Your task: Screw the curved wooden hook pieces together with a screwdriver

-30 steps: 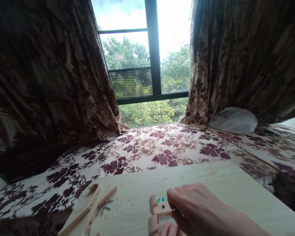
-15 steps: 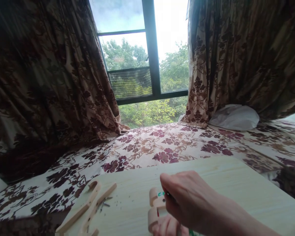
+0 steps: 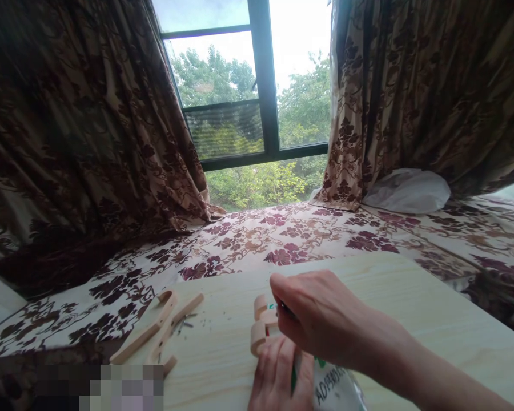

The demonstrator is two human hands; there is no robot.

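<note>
My right hand is closed in a fist above the light wooden pieces. A dark, slim tool shows a little between its fingers; the rest is hidden. Below it, my left hand presses its fingers onto a rounded wooden piece, holding it against the board. Another rounded wooden piece sticks out just beyond, with green and red marks beside it. Under and beside my hands lies a white printed plastic package with dark lettering.
Curved wooden parts lie at the board's left, with loose screws and small bits beside them. The pale wooden board rests before a floral cloth. Behind are curtains, a window and a white bag.
The view has tipped down, so everything sits higher in the picture. More of my left hand and the printed package shows. My right fist stays over the wooden pieces.
</note>
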